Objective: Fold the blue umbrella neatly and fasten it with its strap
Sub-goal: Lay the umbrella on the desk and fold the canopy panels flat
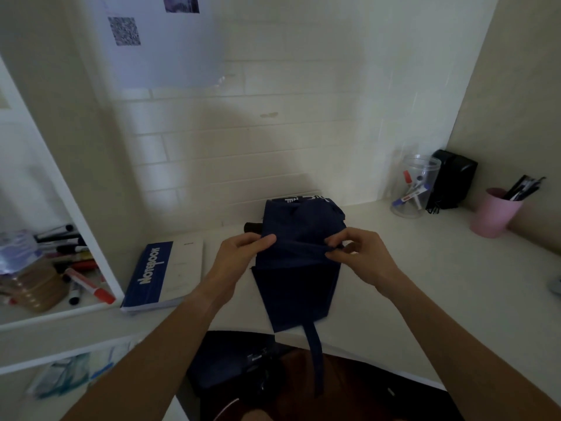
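On the desk (394, 268), umbrella (299, 268) lies flat, strap (315, 357) dangling off edge. Left hand (239, 253) and right hand (361, 256) each pinch a canopy fold. Best keep pleats even, taut.

Dark blue fabric umbrella (299, 268) lies flat on white desk (425, 268). Left hand (243, 253) and right hand (361, 253) pinch a fold across it. Strap (315, 354) hangs off the desk's near edge.

Head cam, one view: looks fwd + down, close over desk (425, 268) edge
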A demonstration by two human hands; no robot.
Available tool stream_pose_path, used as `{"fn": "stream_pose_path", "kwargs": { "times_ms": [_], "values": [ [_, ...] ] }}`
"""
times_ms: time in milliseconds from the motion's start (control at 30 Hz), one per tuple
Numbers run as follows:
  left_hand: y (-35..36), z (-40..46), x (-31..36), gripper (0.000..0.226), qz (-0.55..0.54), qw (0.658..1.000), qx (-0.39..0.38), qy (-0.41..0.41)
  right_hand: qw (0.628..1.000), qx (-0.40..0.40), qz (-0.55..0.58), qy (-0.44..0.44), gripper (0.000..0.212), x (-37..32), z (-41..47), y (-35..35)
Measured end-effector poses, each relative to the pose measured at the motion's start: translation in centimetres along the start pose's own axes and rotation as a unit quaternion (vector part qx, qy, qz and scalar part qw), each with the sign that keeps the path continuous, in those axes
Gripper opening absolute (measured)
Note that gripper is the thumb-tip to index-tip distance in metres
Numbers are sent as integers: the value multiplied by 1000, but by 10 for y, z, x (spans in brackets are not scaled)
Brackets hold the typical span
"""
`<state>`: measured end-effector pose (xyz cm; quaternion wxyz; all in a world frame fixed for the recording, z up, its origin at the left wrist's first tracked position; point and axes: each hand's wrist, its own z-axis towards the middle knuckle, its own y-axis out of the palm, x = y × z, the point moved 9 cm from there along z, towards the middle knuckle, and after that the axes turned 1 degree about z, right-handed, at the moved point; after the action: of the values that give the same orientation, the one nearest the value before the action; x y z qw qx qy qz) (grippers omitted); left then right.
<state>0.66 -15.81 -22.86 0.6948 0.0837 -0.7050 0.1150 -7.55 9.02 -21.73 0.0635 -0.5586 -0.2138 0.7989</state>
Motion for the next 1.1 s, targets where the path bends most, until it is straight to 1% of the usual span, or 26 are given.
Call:
{"fn": "stream_pose_path", "kwargs": {
  "times_ms": [67, 167, 233, 300, 367, 433, 500, 533, 667, 733, 800, 900, 933, 1000, 1100],
  "values": [
    [-1, -15, -15, 35, 21, 1000, -4, -18, 999, -19, -28, -28, 19, 2, -14, -1],
    [2, -38, -39, 32, 116, 993, -4, -13, 994, -49, -82, -58, 21, 14, -37, 7],
    [1, -48, -55, 29, 173, 985, 3, -18, 991, -61, -98, -75, 21, 24, -52, 14],
    [-2, -54, -64, 24, 249, 968, 25, -8, 986, -65, -117, -101, 20, 32, -62, 21],
    [-1, -56, -61, 22, 335, 941, 45, 37, 984, -62, -128, -108, 22, 35, -68, 24],
    [0, -57, -61, 27, 388, 919, 52, 51, 979, -63, -146, -125, 33, 31, -74, 28],
    [-1, -56, -64, 28, 398, 915, 56, 35, 961, -68, -211, -167, 42, 22, -80, 35],
    [-2, -56, -65, 29, 397, 916, 54, 26, 950, -63, -240, -188, 41, 17, -82, 38],
    [-4, -56, -67, 30, 379, 924, 54, 11, 929, -27, -263, -259, 12, -3, -87, 40],
    [-6, -55, -68, 30, 379, 924, 54, 4, 915, -18, -276, -292, 7, -9, -91, 42],
    [-6, -55, -67, 29, 376, 925, 52, -3, 910, -11, -284, -301, 13, -11, -93, 43],
    [-5, -55, -65, 28, 363, 930, 47, -19, 913, 9, -283, -295, 23, -11, -92, 43],
    [-5, -55, -65, 28, 355, 933, 47, -24, 910, 15, -285, -300, 23, -12, -91, 44],
    [-6, -56, -65, 28, 332, 941, 48, -33, 901, 21, -293, -320, 16, -16, -91, 46],
    [-7, -58, -63, 29, 319, 946, 52, -27, 881, 18, -319, -348, 8, -20, -94, 49]
  ]
}}
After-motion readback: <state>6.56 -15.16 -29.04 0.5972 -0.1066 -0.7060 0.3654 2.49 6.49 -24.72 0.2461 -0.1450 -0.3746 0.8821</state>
